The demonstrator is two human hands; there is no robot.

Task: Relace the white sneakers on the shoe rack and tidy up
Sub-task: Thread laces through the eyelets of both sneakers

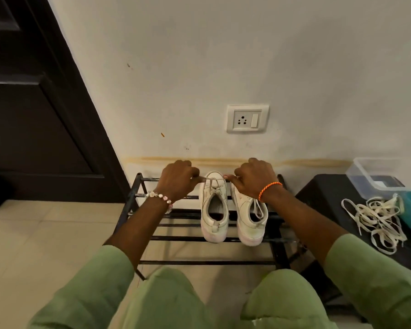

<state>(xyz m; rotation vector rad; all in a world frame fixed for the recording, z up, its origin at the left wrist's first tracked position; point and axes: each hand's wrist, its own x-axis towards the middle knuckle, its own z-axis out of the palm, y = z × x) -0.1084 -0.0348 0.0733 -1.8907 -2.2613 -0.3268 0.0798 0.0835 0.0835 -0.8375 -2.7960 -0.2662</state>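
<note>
The two white sneakers (233, 210) are sitting side by side on the top bars of the shoe rack (138, 193), toes toward the wall-side rail and heels toward the person. The left hand (177, 180) and right hand (253, 178) are hovering over the toe end of the left sneaker (214, 207), each pinching one end of its lace (212, 180) with curled fingers and drawing it outward, left and right, across the shoe's long axis. Both hands are lying equally near; the next eyelets are lying heelward of the fingers, so the lacing is probably working back toward the person. Loose laces (377, 222) are lying piled on the dark stool (323, 198) beside the rack's right edge.
</note>
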